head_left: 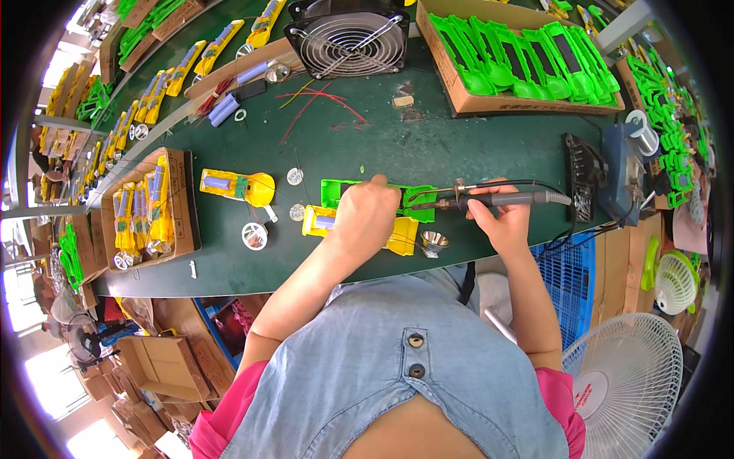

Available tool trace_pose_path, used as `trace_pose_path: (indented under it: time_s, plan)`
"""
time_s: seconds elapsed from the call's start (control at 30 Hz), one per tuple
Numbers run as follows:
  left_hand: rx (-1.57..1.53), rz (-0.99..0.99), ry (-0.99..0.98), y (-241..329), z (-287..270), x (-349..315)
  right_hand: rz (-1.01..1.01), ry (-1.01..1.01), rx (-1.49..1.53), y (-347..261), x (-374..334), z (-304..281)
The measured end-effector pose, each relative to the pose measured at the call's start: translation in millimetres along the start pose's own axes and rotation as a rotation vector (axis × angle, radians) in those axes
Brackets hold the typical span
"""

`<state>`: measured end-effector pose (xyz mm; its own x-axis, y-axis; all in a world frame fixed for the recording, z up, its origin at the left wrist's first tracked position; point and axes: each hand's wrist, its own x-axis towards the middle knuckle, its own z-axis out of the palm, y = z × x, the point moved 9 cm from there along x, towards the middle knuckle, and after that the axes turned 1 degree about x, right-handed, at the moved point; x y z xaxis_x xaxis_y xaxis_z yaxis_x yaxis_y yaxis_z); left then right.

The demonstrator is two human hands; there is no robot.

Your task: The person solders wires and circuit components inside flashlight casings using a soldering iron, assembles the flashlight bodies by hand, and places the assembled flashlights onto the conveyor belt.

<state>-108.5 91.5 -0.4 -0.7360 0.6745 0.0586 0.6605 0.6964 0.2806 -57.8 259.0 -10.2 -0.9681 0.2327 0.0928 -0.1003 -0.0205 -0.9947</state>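
My left hand (365,218) rests closed over the yellow shell (317,220) and green shell (336,190) at the near edge of the green table (382,145); what its fingers pinch, I cannot tell. My right hand (501,218) grips the soldering iron (489,200), tip beside the left fingers.

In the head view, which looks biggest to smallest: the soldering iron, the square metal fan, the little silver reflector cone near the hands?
1. Square metal fan, largest by far.
2. Soldering iron, long and thin, held in the right hand.
3. Silver reflector cone, smallest.
The fisheye shrinks things near the rim, yet the order is clear.
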Motion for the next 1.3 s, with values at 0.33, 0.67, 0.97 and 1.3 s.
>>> trace_pose_path:
  time_s: [0.33,0.67,0.97,1.3]
  plan:
    - [-0.021,-0.013,0.003,0,-2,0,0.010,-0.078,-0.059,13,5,10]
    - [0.063,-0.003,-0.044,3,-1,2,-0.114,-0.037,-0.172,-11,-7,9]
    - [0.065,-0.006,-0.034,2,1,1,-0.118,0.079,-0.139,-25,-51,23]
    - [0.051,-0.005,-0.025,3,0,1,-0.148,-0.224,-0.471,-12,-46,82]
